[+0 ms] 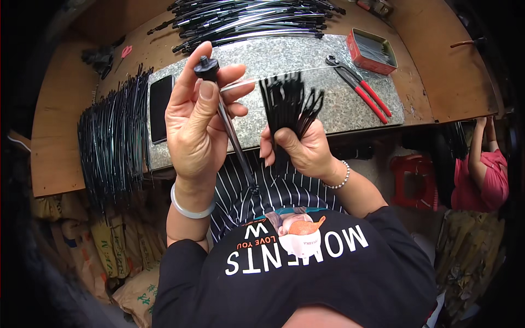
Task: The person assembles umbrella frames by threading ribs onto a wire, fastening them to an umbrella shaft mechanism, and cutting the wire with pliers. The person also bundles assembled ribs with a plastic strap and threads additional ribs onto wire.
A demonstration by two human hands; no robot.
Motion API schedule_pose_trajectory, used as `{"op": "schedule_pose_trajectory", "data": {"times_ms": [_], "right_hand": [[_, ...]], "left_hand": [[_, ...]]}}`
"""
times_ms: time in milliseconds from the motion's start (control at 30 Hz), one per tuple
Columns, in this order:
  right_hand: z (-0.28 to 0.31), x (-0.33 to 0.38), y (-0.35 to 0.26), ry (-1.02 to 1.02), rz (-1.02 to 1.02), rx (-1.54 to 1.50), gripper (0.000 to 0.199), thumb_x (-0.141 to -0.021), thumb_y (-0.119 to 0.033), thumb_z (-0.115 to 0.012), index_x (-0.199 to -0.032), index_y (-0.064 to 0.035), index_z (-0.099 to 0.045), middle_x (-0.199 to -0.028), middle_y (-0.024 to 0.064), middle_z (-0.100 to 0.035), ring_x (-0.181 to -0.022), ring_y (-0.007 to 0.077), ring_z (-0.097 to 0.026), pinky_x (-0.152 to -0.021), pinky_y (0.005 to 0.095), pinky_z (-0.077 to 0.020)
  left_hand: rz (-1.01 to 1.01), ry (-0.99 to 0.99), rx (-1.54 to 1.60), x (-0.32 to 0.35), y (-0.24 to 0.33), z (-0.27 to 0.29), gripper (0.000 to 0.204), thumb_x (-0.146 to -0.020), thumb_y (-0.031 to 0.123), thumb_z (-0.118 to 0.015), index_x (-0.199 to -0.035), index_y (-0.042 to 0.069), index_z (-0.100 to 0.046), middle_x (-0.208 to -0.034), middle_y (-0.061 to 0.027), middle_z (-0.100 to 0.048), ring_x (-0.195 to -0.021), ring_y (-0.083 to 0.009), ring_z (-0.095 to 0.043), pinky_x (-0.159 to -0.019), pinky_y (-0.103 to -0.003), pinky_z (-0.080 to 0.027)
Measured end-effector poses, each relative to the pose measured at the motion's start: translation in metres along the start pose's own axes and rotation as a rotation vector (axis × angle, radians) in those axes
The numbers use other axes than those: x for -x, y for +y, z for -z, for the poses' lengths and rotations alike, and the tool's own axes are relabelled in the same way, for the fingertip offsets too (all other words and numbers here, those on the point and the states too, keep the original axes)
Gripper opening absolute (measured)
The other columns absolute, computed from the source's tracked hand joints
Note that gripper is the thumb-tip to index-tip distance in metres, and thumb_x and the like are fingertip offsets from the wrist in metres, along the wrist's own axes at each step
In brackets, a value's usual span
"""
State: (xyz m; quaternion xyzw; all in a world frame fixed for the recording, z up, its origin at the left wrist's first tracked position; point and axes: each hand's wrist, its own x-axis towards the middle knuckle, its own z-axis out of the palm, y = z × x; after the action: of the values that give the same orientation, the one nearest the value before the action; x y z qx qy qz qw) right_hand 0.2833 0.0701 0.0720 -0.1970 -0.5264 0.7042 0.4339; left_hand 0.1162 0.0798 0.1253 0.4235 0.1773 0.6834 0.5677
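Note:
My left hand [194, 123] pinches a slim dark rod [232, 128] between thumb and fingers, just below its black knobbed end [206, 68]. The rod slants down toward my lap, over a striped apron [235, 180]. In my right hand [306, 150], the fingers close round a bundle of thin black strips [287, 101], whose upper ends fan out and some look looped. A faint clear strand [284, 75] stretches from beside my left fingers toward the upper right; what holds its far end cannot be made out. Both hands are raised in front of the worktop's near edge.
On the speckled stone worktop [164, 159] lie a dark phone [161, 109] and red-handled pincers [363, 93]. A red tin [373, 52] holds thin pieces. Dark rods [246, 24] are stacked at the back, black strips [112, 142] at left. Another person [481, 175] is at right, near a red stool [414, 183].

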Motion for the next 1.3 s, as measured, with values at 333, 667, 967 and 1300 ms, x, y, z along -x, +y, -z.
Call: {"op": "schedule_pose_trajectory", "data": {"times_ms": [333,667,967,1300], "right_hand": [[-0.006,-0.009,-0.015,0.005,0.032,0.025,0.042,-0.088,-0.039,-0.052,-0.095,0.0021,-0.052,-0.072,0.0062,-0.056,-0.058,0.0113,-0.058,-0.049,0.0225,-0.0509],[-0.011,-0.014,-0.012,0.027,0.119,0.003,0.033,-0.091,-0.033,-0.050,-0.099,-0.0006,-0.056,-0.060,-0.0015,-0.052,-0.049,0.0039,-0.052,-0.044,0.0159,-0.0414],[-0.009,-0.014,-0.014,0.018,0.068,-0.013,0.037,-0.090,-0.036,-0.051,-0.093,0.0006,-0.054,-0.065,0.0031,-0.054,-0.053,0.0084,-0.055,-0.046,0.0202,-0.0474],[-0.012,-0.016,-0.006,0.141,0.093,0.090,0.034,-0.091,-0.034,-0.051,-0.099,-0.0014,-0.057,-0.061,0.0028,-0.054,-0.049,0.0082,-0.053,-0.044,0.0197,-0.0417]], "left_hand": [[-0.033,0.030,0.061,-0.005,-0.012,-0.009,0.043,-0.092,0.005,-0.047,-0.133,0.001,-0.035,-0.111,-0.0193,-0.058,-0.096,-0.0213,-0.062,-0.077,-0.027,-0.054],[-0.018,0.076,0.103,-0.004,-0.011,-0.018,0.041,-0.089,0.000,-0.050,-0.129,0.000,-0.042,-0.111,-0.0160,-0.059,-0.098,-0.0167,-0.060,-0.085,-0.027,-0.051],[-0.019,0.109,0.100,-0.003,-0.013,-0.022,0.038,-0.089,0.001,-0.052,-0.126,0.000,-0.045,-0.112,-0.0140,-0.059,-0.097,-0.0158,-0.060,-0.084,-0.026,-0.051],[-0.058,0.168,0.070,0.001,-0.023,-0.027,0.033,-0.090,0.006,-0.053,-0.122,-0.002,-0.048,-0.107,-0.0134,-0.060,-0.091,-0.0145,-0.061,-0.078,-0.024,-0.052]]}}
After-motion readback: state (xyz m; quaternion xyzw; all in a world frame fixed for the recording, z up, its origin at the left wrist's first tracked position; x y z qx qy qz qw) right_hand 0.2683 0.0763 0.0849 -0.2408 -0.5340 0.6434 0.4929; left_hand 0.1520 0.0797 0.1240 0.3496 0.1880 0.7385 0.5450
